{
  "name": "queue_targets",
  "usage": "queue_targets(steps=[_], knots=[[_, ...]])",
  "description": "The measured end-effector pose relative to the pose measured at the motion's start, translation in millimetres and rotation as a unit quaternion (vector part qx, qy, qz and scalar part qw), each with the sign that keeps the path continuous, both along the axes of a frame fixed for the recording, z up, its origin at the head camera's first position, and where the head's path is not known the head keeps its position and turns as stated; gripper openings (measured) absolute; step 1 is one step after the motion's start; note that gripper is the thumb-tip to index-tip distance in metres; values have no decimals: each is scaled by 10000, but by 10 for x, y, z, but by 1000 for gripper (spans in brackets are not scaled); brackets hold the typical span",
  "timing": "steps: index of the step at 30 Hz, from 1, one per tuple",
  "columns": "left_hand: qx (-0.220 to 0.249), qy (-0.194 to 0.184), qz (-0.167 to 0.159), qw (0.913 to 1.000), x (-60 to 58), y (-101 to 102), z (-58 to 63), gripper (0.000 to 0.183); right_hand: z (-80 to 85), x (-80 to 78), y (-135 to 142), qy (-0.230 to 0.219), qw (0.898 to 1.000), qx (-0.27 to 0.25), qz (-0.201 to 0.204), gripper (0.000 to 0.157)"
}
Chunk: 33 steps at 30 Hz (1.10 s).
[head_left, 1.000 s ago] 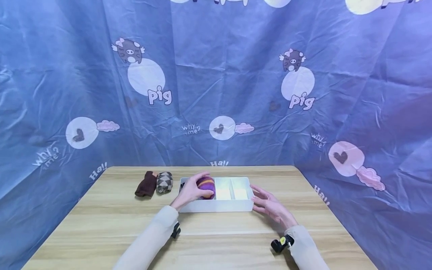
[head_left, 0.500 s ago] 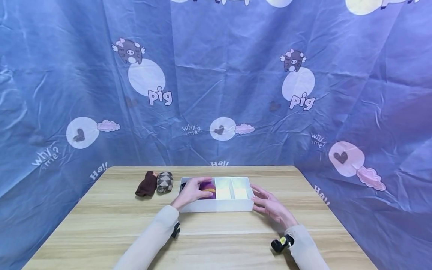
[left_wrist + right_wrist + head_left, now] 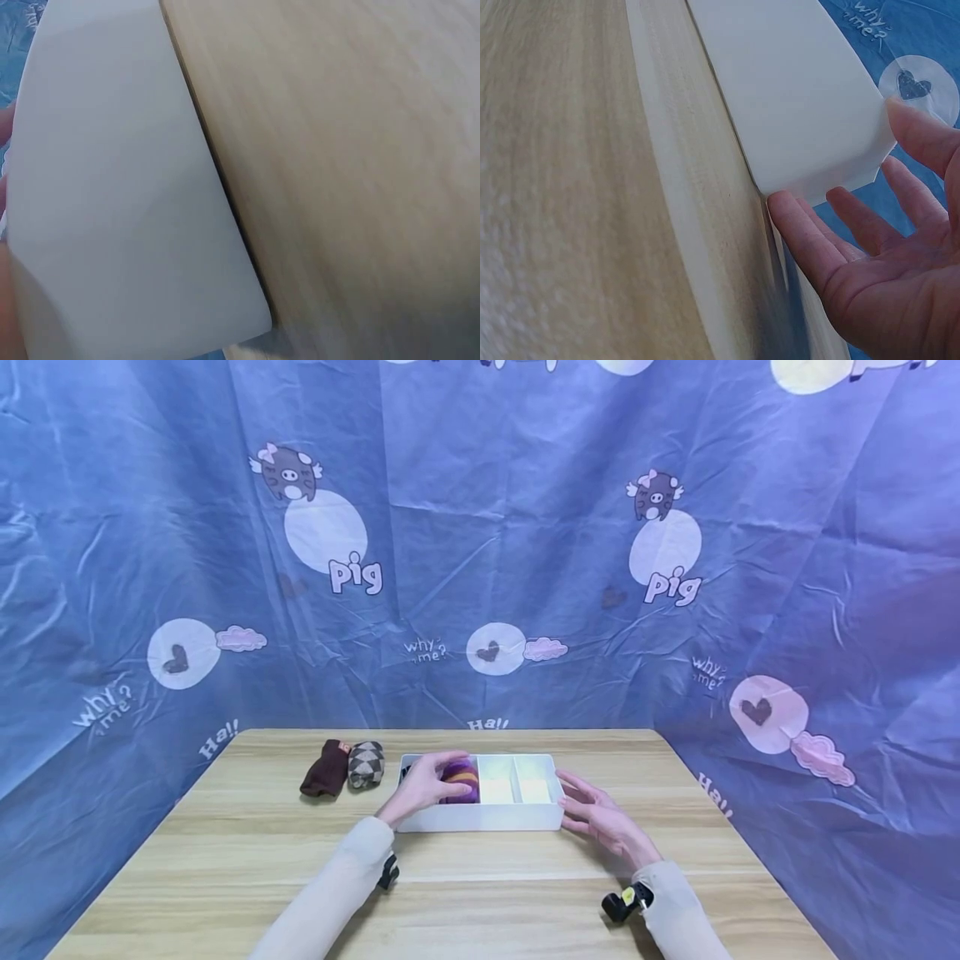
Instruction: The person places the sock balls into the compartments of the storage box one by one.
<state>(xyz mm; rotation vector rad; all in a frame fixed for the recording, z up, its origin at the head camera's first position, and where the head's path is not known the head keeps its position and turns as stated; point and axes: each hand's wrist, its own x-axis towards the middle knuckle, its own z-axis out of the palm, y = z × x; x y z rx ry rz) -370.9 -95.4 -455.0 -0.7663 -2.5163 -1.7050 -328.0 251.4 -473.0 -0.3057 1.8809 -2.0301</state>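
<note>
Pinches purple roll (image 3: 461, 777) with left hand (image 3: 422, 785), in third compartment from right of white box (image 3: 480, 818); touches box end with spread right hand (image 3: 602, 818). Can read "pig", "why me?", "Ha!!" on curtain (image 3: 487, 560).

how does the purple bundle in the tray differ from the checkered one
The purple bundle shows orange striping; the checkered bundle has dark-and-light diamonds. The purple bundle is in the white tray, held by the left hand; the checkered bundle lies on the table, touched by neither hand. Both look like bundled fabric.
</note>
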Motion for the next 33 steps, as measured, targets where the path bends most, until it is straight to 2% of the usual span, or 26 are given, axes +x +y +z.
queue_targets(steps=[5,9,17,25,33], knots=[[183,-135,11,9997,44,-59,43,67,1,-7,0,-17,10000,-40,11,74],[200,-96,14,9998,69,-126,68,66,7,-11,0,-21,10000,-31,-33,75],[319,-145,222,9991,139,-280,96,66,3,8,-8,23,10000,-9,53,74],[459,-194,207,9985,216,-413,57,64,-9,2,-13,-33,10000,20,-67,74],[498,-80,248,9984,256,-629,12,61,-51,-19,-8,-59,9999,53,-101,74]])
